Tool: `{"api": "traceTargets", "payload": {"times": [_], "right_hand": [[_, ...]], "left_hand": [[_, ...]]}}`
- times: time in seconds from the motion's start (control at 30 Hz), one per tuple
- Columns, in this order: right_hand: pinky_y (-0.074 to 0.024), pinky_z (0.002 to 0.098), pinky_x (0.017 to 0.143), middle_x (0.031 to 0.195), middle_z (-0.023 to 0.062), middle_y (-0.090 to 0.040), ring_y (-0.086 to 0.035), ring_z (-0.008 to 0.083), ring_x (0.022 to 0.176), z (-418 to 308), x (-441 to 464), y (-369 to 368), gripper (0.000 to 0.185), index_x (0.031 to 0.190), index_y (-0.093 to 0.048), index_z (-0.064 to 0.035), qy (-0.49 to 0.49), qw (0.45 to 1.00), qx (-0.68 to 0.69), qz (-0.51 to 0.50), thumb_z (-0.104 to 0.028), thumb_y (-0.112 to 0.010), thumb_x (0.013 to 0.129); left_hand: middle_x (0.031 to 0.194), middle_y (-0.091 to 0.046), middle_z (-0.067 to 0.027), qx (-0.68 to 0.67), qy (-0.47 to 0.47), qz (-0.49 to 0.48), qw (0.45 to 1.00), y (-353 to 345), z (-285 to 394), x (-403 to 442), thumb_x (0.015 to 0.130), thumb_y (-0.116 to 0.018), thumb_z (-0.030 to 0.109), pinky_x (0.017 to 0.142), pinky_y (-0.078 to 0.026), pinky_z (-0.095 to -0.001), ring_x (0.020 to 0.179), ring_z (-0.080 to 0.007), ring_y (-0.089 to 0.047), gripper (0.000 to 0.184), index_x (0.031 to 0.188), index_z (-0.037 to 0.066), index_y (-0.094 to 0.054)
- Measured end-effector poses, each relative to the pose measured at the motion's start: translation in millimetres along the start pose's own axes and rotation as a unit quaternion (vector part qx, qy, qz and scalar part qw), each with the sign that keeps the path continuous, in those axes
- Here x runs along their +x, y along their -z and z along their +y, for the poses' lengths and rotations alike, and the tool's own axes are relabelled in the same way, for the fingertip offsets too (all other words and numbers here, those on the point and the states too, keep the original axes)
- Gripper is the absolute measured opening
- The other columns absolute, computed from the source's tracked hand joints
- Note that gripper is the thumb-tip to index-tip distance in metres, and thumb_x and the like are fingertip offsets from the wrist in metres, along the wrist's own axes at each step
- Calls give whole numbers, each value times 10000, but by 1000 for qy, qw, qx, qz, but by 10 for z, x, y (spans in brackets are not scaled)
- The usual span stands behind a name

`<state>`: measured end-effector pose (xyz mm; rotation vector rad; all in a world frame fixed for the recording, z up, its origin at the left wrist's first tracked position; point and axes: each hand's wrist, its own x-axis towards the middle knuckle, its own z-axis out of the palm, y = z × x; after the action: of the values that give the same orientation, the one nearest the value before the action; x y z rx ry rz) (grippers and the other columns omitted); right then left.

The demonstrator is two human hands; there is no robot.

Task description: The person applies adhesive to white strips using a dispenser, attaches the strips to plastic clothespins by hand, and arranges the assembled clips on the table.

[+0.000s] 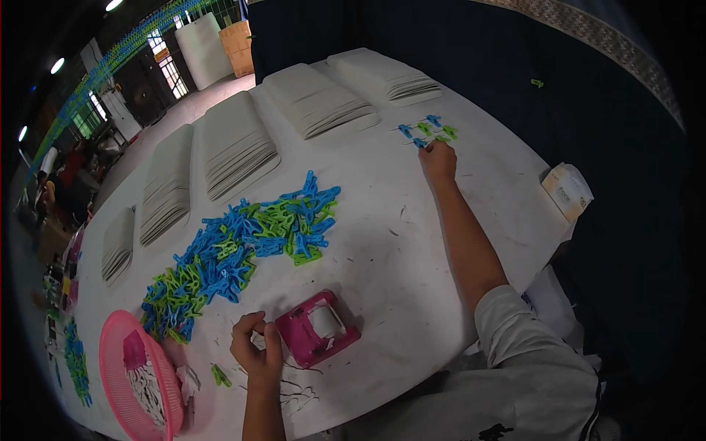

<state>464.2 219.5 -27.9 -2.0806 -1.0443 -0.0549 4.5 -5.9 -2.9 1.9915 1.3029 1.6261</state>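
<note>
The right hand (439, 160) has its fingertips drawn together at a blue plastic clip (420, 142) on the near edge of a small group of blue and green plastic clips (424, 128); whether they pinch it, I can't tell from here. The left hand (257, 351) is half curled, thumb raised, just beside a magenta plastic tape dispenser (294, 339) holding a white roll (325, 322); I can't make out anything in its fingers.

Both hands are over a broad white table (390, 287). A long heap of blue and green clips (239, 239) lies between the dispenser and the stacks of pale flat sheets (239, 143). A lone green clip (220, 375) rests near the left hand, between it and a pink plastic basket (110, 367) containing white strips (147, 389).
</note>
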Motion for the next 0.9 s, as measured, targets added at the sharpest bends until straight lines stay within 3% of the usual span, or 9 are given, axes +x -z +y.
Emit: {"api": "traceTargets", "payload": {"times": [0.3,0.37,0.6,0.7,0.9], "right_hand": [[-548,425,804,944,178,-717,-690,350,892,-2,-2,2,219,898,-735,-28,-7,1000,-9,-7,-227,-730,806],[-552,405,784,873,183,-724,-701,342,834,10,-6,-22,237,879,-749,-29,-7,1000,7,17,-235,-759,761],[-554,409,785,874,183,-724,-701,347,835,44,12,-51,234,878,-750,-29,1,1000,4,26,-225,-761,749],[-547,431,800,929,178,-718,-691,353,886,12,-9,-5,194,888,-736,-33,-8,1000,5,3,-204,-715,799],[-548,431,799,931,175,-719,-692,348,888,10,-3,-16,189,883,-737,-34,-12,1000,1,2,-206,-716,806]], "left_hand": [[725,-572,-44,-1,1,2,1000,-14,9,4,848,-646,13,714,-461,-272,663,-118,-531,209,1050,-9,-596],[719,-571,-42,-2,4,2,1000,-11,3,2,851,-648,19,717,-462,-274,663,-118,-533,208,1051,-9,-597],[700,-571,-37,-1,16,6,1000,-11,-7,4,863,-657,47,738,-464,-277,664,-118,-540,204,1049,-11,-598],[777,-563,-11,-5,9,-18,1000,13,-43,-16,919,-644,109,735,-420,-254,717,-90,-511,224,1094,-11,-570],[777,-563,-11,-7,8,-16,1000,14,-41,-11,918,-644,106,737,-421,-254,717,-91,-513,224,1095,-11,-569]]}}
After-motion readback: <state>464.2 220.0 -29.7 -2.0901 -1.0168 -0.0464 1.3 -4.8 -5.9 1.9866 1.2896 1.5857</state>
